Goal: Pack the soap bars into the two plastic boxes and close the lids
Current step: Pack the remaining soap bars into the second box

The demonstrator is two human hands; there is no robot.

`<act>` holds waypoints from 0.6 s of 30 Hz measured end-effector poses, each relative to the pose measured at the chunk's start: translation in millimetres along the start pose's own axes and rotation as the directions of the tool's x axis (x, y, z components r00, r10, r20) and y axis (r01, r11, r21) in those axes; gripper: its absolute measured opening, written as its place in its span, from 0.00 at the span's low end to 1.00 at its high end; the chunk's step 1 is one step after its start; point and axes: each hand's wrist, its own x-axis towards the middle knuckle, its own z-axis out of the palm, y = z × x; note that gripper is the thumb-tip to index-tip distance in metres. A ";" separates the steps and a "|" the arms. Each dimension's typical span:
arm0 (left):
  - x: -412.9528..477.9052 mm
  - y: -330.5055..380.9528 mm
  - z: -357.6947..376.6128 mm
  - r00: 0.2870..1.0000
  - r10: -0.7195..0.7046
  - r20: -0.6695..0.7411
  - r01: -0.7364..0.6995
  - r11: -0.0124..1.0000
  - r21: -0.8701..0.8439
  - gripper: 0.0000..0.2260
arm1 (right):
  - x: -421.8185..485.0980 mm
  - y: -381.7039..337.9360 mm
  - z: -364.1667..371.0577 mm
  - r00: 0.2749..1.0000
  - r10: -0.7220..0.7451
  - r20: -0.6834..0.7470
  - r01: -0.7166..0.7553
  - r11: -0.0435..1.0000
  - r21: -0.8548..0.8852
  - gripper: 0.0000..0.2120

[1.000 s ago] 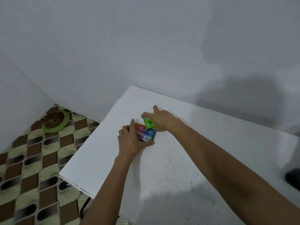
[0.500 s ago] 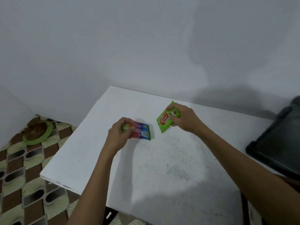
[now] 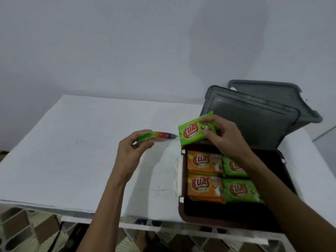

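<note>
Soap packing at a white bench (image 3: 72, 151): a person's right hand (image 3: 224, 137) grips a green KUAT soap bar (image 3: 190, 133), fingers and thumb curled round its right end. The bar is held above the far-left corner of an open brown plastic box (image 3: 181, 213) at the bench's right. The left hand (image 3: 130, 155) pinches a rainbow-wrapped soap bar (image 3: 160, 134) edge-on above the bench, just left of the green one. Inside the box lie two orange soap bars (image 3: 203, 186) on the left and two green soap bars (image 3: 238, 190) on the right. Behind it, a grey lid (image 3: 251, 115) overlaps a grey plastic box (image 3: 272, 91).
</note>
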 end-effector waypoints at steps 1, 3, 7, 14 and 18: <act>-7.2 0.1 13.1 0.999 0.028 -0.018 -0.028 0.999 -0.015 0.09 | -13.2 1.2 -11.8 1.000 0.007 -0.015 -0.007 1.000 0.030 0.09; -21.2 1.6 35.2 0.995 0.078 -0.059 -0.080 0.996 -0.035 0.09 | -37.3 2.5 -32.4 0.999 0.022 -0.036 -0.018 0.994 0.106 0.09; -40.1 6.3 58.0 0.978 0.129 -0.162 -0.137 0.990 -0.040 0.11 | -74.8 9.5 -58.9 0.997 0.075 -0.010 -0.072 0.980 0.187 0.09; -63.5 2.5 86.5 0.976 0.114 -0.187 -0.130 0.989 -0.072 0.15 | -111.5 22.4 -63.6 0.993 0.114 0.036 -0.119 0.976 0.185 0.11; -66.9 -4.4 93.7 0.981 0.077 -0.180 -0.088 0.995 -0.055 0.15 | -123.4 25.0 -59.6 0.987 0.132 0.087 -0.145 0.975 0.171 0.12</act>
